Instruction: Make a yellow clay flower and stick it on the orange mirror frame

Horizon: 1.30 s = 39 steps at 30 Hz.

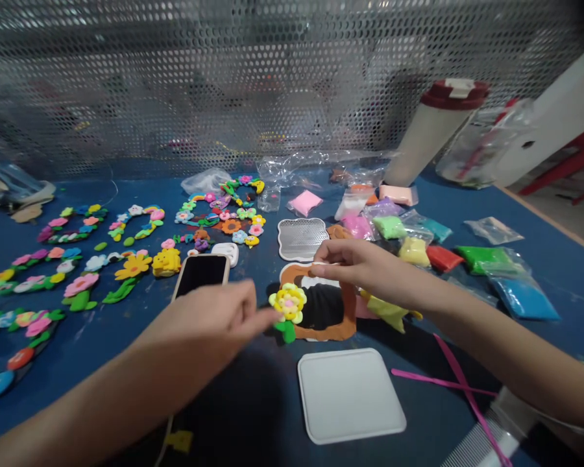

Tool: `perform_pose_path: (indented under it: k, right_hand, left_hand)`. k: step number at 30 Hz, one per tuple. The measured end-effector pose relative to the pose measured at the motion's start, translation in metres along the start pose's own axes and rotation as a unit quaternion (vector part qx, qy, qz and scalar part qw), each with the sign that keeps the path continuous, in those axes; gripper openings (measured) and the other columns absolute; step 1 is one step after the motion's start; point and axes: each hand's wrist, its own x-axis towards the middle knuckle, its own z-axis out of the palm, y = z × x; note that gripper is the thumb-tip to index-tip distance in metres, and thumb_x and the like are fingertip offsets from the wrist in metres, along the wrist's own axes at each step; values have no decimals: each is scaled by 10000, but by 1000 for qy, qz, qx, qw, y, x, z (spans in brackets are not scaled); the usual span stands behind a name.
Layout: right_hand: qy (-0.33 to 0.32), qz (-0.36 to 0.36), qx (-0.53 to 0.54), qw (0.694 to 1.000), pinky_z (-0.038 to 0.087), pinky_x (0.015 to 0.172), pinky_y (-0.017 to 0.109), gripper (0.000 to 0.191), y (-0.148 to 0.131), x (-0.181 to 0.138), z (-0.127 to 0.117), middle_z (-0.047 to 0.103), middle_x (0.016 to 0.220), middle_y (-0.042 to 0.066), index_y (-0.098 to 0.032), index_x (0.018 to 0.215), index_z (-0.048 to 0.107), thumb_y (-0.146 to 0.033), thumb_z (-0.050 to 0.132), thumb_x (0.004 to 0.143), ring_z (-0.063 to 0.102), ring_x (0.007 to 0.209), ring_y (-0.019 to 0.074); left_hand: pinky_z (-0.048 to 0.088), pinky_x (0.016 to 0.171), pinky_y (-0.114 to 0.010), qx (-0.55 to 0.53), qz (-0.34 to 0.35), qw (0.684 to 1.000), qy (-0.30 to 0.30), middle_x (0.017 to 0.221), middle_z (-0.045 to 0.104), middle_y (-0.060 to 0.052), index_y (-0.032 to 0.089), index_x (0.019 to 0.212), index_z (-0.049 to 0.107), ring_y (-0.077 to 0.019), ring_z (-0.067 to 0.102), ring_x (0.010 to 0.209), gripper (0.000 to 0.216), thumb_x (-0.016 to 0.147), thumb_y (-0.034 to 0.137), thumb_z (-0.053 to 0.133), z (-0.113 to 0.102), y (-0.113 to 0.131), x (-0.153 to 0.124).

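A small mirror [321, 308] lies on the table, its rim covered in brown clay with white along the top. A yellow clay flower [288, 302] with a pink centre and green leaf sits at its left side. My left hand [219, 318] is slightly blurred, with fingers curled and one digit reaching to the flower's left edge; whether it grips anything is hidden. At the mirror's top edge, my right hand [353, 263] has its fingertips pinched together on the rim. Below the mirror lies a white rounded tray [351, 395].
Several flower-decorated clay pieces [136, 222] spread leftward. A phone [202, 275] lies beside my left hand. Bagged coloured clay [389, 227], a tumbler [438, 130], pink sticks [452, 383] and a comb [481, 434] are at right. A silver scalloped plate [302, 240] lies behind the mirror. Perforated metal [199, 84] stands behind.
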Motion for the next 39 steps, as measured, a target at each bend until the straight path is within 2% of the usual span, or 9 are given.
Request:
perform_pose_path:
  k: [3, 5, 8, 11, 18, 23, 27, 32, 39]
  right_hand:
    - [14, -14, -3, 1000, 376, 573, 244, 240, -1, -1, 1, 567, 735, -3, -186, 779, 583, -422, 568, 821, 536, 664, 128]
    - [18, -8, 9, 1000, 374, 538, 234, 247, -5, -2, 1, 559, 717, -11, -190, 791, 584, -431, 553, 832, 536, 619, 114]
    - [15, 16, 36, 999, 353, 461, 219, 244, -11, -5, 1, 539, 663, -31, -201, 784, 571, -438, 543, 837, 510, 499, 88]
    - [8, 16, 62, 998, 365, 446, 219, 231, -14, -7, 0, 563, 676, -30, -206, 758, 562, -425, 553, 833, 516, 471, 83]
    - [23, -6, 21, 999, 407, 511, 208, 208, -17, -10, 0, 602, 783, 8, -192, 788, 571, -392, 551, 843, 595, 670, 122]
    - [-19, 35, 30, 999, 372, 394, 182, 252, -20, -11, -2, 606, 890, 30, -171, 849, 542, -423, 532, 852, 583, 507, 75]
    - [-31, 34, 55, 997, 384, 360, 171, 253, -15, -10, -3, 582, 781, -12, -176, 846, 520, -428, 528, 854, 541, 398, 46]
    - [-41, 52, 54, 996, 346, 323, 179, 265, -15, -10, -1, 575, 782, -14, -180, 879, 518, -444, 512, 860, 532, 358, 47]
    - [10, 12, -81, 997, 412, 476, 201, 247, -10, -7, 0, 632, 827, 35, -168, 831, 574, -390, 482, 890, 604, 618, 110]
  left_hand:
    - [425, 635, -256, -203, 37, 975, 83, 899, 630, 5, 235, 950, 558, -166, 593, 782, 310, 856, 509, 447, -12, -2, 9]
    - [434, 794, -266, -290, 77, 953, 40, 1077, 603, 1, 239, 1053, 533, -173, 571, 971, 302, 835, 449, 534, -8, 0, 17]
    - [431, 834, -273, -380, 125, 915, -50, 1045, 612, -5, 211, 1037, 534, -176, 566, 1002, 285, 827, 400, 571, 4, 2, 26]
    - [439, 766, -265, -423, 133, 894, -63, 932, 627, -9, 191, 1052, 520, -170, 586, 919, 280, 841, 371, 562, 11, 1, 28]
    - [435, 738, -269, -373, 130, 918, -24, 922, 606, -15, 189, 1032, 508, -175, 573, 888, 259, 838, 351, 563, 11, 3, 22]
    - [442, 732, -267, -406, 134, 903, -42, 919, 613, -7, 210, 1080, 509, -170, 574, 874, 298, 846, 390, 544, 12, 3, 24]
    - [434, 647, -234, -442, 115, 888, -45, 862, 577, 3, 192, 1007, 552, -141, 541, 772, 312, 873, 459, 465, 11, 1, 28]
    - [385, 614, -203, -415, 140, 898, -48, 757, 550, 44, 195, 975, 525, -116, 522, 708, 220, 828, 350, 575, 16, 1, 30]
    - [426, 652, -227, -322, 122, 938, 24, 844, 611, 22, 220, 1052, 504, -134, 571, 759, 246, 900, 401, 435, 16, 2, 26]
